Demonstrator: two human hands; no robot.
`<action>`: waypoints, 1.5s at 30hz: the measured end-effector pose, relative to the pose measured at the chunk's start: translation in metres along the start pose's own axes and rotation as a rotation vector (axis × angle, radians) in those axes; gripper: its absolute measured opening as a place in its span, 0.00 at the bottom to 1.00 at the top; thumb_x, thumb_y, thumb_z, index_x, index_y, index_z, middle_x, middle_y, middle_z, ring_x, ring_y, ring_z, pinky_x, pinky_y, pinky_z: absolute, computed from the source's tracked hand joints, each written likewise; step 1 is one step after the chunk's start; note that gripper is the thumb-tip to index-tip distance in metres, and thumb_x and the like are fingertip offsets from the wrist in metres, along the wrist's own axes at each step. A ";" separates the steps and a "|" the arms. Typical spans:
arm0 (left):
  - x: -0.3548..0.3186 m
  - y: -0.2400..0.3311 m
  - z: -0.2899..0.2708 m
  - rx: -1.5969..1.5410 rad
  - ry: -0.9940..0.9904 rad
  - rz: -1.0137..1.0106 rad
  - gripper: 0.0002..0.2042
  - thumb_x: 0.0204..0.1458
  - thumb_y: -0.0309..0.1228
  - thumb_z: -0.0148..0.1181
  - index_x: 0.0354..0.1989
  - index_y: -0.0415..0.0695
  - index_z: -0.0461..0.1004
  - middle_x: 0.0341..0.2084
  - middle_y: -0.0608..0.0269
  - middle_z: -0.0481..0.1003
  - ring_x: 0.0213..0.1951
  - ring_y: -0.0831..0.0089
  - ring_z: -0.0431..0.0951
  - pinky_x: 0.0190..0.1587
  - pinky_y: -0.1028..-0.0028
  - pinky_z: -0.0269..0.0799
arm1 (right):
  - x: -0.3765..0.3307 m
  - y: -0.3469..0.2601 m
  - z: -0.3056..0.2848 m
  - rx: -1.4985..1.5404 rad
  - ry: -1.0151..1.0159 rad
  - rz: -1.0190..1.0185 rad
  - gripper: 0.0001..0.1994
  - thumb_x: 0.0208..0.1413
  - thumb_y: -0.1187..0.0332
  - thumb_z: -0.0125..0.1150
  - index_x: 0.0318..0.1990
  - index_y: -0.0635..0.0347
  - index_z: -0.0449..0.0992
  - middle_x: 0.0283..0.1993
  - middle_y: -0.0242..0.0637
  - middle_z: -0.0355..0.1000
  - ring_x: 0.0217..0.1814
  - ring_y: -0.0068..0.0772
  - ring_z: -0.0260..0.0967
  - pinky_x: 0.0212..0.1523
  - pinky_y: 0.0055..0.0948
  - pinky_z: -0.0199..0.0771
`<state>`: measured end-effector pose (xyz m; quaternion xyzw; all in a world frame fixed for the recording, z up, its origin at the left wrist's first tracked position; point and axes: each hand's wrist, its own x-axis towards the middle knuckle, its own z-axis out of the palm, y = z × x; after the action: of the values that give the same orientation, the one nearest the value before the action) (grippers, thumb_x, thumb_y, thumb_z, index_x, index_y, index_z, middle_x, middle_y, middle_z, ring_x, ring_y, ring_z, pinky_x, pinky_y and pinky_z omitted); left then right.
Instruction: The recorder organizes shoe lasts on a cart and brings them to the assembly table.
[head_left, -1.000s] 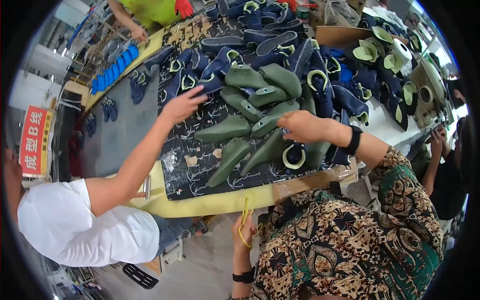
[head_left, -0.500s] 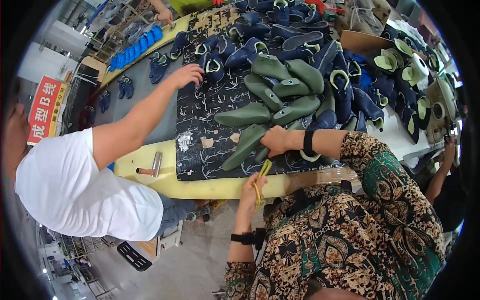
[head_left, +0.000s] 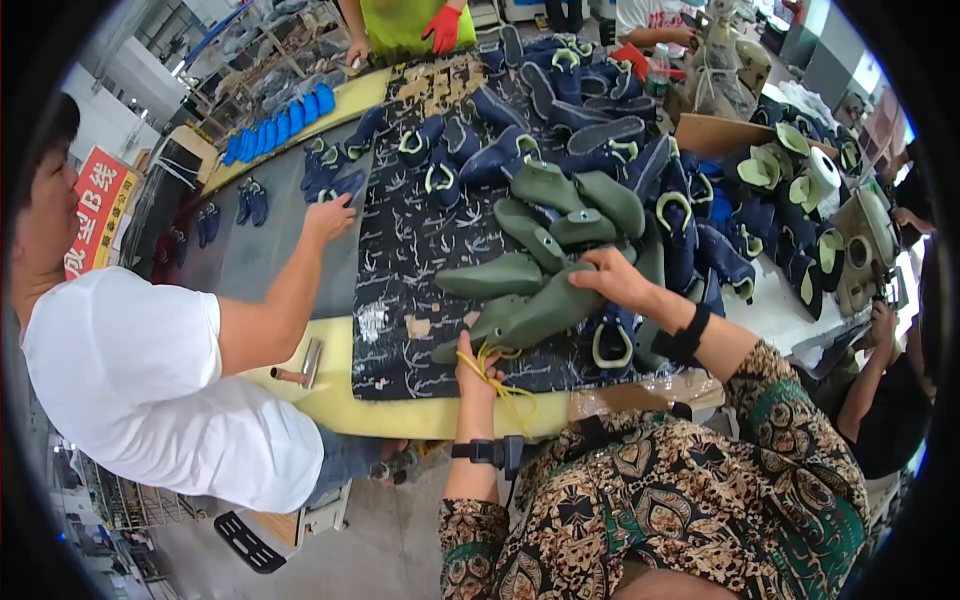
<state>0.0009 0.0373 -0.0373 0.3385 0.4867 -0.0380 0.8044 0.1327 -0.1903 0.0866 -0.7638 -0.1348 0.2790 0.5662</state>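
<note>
My right hand (head_left: pixel 612 281) grips the thick end of a green shoe last (head_left: pixel 550 310), held tilted above the table. Its narrow end reaches toward my left hand (head_left: pixel 475 370), whose fingers are closed on a thin yellow cord (head_left: pixel 510 392) with loops hanging loose. Whether the left fingers also press on the last is hard to make out. Partly behind the held last lies another green last (head_left: pixel 492 318). Several more green lasts, such as this one (head_left: pixel 488 275), are heaped just beyond my hands. Near my right wrist sits a navy shoe (head_left: pixel 612 345) with a pale green collar.
Navy shoes (head_left: pixel 495 155) pile up at the far side of the black, scuffed mat (head_left: pixel 400 350). A co-worker in a white shirt (head_left: pixel 150 370) reaches over the grey belt (head_left: pixel 275 220) at left. A metal-headed hammer (head_left: pixel 308 365) lies on the yellow edge (head_left: pixel 335 395).
My right hand has lifted a last from the mat. My left hand has moved left with the yellow cord, close to the last's tip. The co-worker's hand has shifted left, to the belt.
</note>
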 end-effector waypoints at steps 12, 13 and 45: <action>-0.008 -0.015 -0.033 -0.008 -0.036 0.230 0.16 0.47 0.44 0.49 0.24 0.41 0.64 0.09 0.62 0.63 0.07 0.76 0.56 0.11 0.75 0.58 | 0.120 -0.047 -0.047 1.002 0.383 -0.072 0.13 0.55 0.67 0.43 0.44 0.64 0.63 0.43 0.43 0.64 0.39 0.38 0.65 0.37 0.36 0.71; -0.011 -0.015 -0.034 0.039 -0.035 0.251 0.16 0.48 0.43 0.50 0.21 0.43 0.62 0.07 0.65 0.57 0.07 0.76 0.56 0.11 0.76 0.58 | 0.153 -0.053 -0.063 0.983 0.307 -0.177 0.14 0.55 0.68 0.41 0.45 0.67 0.62 0.44 0.46 0.64 0.42 0.41 0.65 0.40 0.37 0.71; -0.087 -0.010 -0.033 0.963 0.167 0.820 0.28 0.41 0.35 0.62 0.50 0.37 0.59 0.30 0.53 0.70 0.32 0.63 0.72 0.32 0.69 0.68 | 0.098 -0.011 0.127 -1.277 -0.474 -0.041 0.23 0.41 0.48 0.57 0.33 0.62 0.73 0.30 0.44 0.72 0.37 0.45 0.70 0.37 0.37 0.69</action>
<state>-0.0739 0.0255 0.0179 0.8228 0.3071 0.0851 0.4706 0.1396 -0.0356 0.0444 -0.8638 -0.4078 0.2939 -0.0351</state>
